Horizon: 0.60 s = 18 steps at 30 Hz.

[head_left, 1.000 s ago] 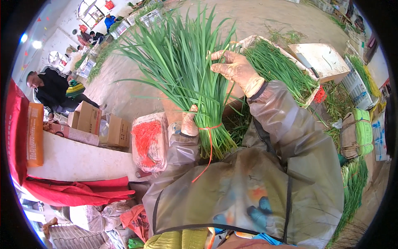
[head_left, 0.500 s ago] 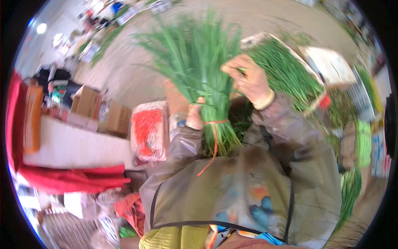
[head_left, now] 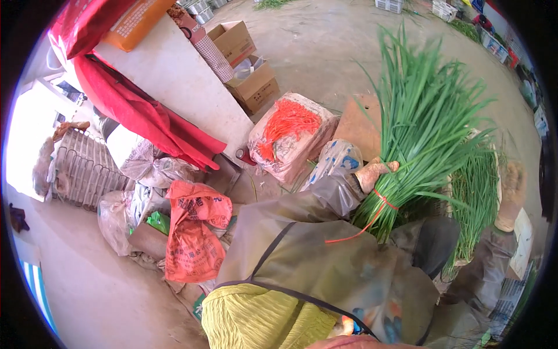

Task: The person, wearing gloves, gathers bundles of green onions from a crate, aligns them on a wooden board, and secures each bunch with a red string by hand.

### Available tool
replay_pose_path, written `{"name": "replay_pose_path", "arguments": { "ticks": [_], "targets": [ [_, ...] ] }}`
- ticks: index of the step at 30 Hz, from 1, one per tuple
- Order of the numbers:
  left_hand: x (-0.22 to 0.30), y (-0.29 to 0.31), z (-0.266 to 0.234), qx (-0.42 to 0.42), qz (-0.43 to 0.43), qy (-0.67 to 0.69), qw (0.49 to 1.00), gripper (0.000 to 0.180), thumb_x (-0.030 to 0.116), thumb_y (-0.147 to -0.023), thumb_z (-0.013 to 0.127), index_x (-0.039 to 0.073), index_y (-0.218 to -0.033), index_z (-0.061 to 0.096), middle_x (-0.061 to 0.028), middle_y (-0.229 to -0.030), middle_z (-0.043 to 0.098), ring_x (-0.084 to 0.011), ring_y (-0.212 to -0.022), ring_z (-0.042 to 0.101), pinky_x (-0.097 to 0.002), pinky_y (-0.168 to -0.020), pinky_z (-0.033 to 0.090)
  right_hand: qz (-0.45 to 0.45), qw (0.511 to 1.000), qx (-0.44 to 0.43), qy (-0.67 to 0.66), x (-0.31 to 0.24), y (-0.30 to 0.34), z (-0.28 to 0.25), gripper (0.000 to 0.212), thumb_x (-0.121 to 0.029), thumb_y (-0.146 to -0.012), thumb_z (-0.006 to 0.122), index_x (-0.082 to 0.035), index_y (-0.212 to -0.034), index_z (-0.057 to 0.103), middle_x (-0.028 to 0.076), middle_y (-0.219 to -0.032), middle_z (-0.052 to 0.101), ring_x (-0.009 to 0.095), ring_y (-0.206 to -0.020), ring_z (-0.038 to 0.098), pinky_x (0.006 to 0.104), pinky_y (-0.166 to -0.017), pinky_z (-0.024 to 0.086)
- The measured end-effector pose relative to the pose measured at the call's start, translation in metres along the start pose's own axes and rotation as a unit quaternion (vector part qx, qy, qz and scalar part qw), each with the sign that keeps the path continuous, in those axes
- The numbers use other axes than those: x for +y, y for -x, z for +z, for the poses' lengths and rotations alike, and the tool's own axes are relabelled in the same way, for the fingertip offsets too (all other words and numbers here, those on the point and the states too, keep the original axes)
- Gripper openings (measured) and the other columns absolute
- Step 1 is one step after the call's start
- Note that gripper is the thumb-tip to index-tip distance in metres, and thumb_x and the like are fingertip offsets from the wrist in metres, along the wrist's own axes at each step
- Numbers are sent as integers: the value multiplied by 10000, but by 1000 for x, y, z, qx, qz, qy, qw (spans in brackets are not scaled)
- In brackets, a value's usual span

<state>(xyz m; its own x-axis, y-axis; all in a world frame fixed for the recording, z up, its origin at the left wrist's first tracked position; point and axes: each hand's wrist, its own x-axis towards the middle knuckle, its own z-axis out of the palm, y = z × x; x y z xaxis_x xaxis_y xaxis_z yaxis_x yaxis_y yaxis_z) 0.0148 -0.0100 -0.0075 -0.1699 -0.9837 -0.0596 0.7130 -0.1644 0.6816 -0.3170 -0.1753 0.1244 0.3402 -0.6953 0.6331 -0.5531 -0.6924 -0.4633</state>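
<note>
Upright and fanned out at the top, a bunch of long green garlic chives stands in front of my apron. My left hand is closed round its lower part, just above a red tie that circles the stems. One tail of the tie hangs loose toward my lap. At the far right, my gloved right hand is raised beside a crate of chives, apart from the bunch. Its fingers are too unclear to tell whether they grip anything.
A pale sack bears a heap of red ties. Left of it stand cardboard boxes and a white table with red cloth. An orange-red bag lies near my left side. A brown board stands behind the bunch.
The view has turned left, so everything sits further right. My right hand has drawn away from the bunch to the right; my left hand still holds it.
</note>
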Motion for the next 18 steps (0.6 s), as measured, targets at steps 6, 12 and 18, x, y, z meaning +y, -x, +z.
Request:
{"name": "replay_pose_path", "arguments": {
  "ticks": [6, 12, 18],
  "targets": [
    [5, 2, 2, 7, 48, -8, 999, 319, 253, -851, 556, -1, -1042, 585, -73, -934, 638, -153, -807, 610, -293, -726, 497, 256, 882, -359, -165, 31, 97, 55, 326, -193, -903, 499, -21, -1180, 505, 75, -925, 593, 133, -769, 547, 231, -680, 452],
    [8, -9, 44, 51, -16, -55, 997, 304, 200, -784, 647, -27, -984, 607, -84, -857, 647, -162, -724, 620, -285, -674, 496, 352, 803, -197, -440, -12, 71, 107, 458, -297, -882, 532, 8, -1218, 473, 114, -1061, 579, 191, -949, 554, 293, -840, 444],
    [-2, -24, 44, 53, 42, -45, 997, 353, 247, -799, 616, -23, -1024, 588, -105, -942, 627, -195, -798, 614, -331, -719, 507, 407, 716, -18, -567, -70, 23, 147, 339, -185, -751, 671, 20, -1007, 587, 85, -917, 628, 187, -778, 609, 330, -711, 497]
  ]
}}
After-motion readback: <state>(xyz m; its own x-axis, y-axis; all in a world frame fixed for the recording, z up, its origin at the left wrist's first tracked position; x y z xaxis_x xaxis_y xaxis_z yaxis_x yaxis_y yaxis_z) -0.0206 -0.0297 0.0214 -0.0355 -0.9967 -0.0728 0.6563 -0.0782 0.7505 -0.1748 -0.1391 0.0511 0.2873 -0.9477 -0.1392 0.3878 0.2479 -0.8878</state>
